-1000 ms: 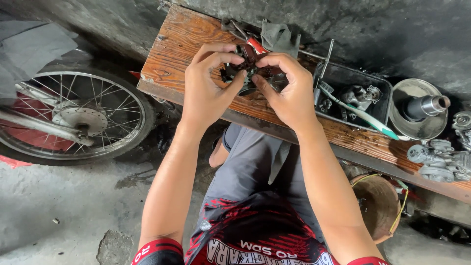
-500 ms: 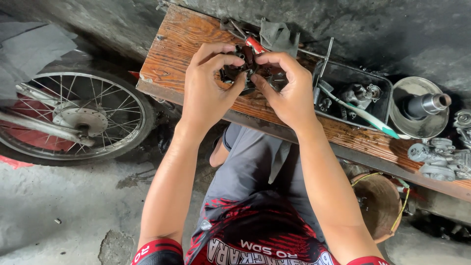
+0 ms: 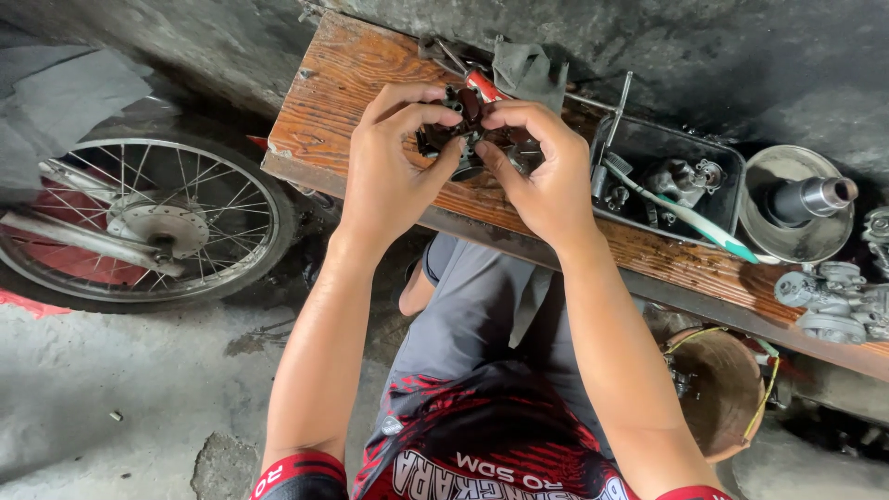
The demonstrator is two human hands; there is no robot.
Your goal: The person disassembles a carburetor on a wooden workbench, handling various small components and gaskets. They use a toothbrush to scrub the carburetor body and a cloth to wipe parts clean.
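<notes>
Right then, both hands met over the upper middle of the frame, just above the wooden plank (image 3: pixel 352 83) that ran as a bench from upper left down to the right edge. The left hand (image 3: pixel 394 171) had its fingers curled and its thumb hooked under a small dark metal part (image 3: pixel 468 139), pinching it from the left side. The right hand (image 3: pixel 546 171) mirrored that, fingers bent over the top and thumb tucked beneath, clamping the same part from the right. Held between both like that, raised off the wood, the part looked steadied so the fingertips could work at its middle. What exactly the fingertips gripped, I could not tell; the knuckles hid it.

Just behind the hands lay a red-handled tool (image 3: pixel 483 85) and a grey rag (image 3: pixel 530 69), kept within easy reach. To the right sat a black tray (image 3: pixel 720 153) holding small metal pieces and a green-and-white toothbrush (image 3: pixel 690 218), probably for scrubbing. Further right stood a round metal bowl (image 3: pixel 792 243) with a cylinder (image 3: pixel 810 197) in it. At the left of the frame a spoked wheel (image 3: pixel 139 222) rested on the concrete floor.
</notes>
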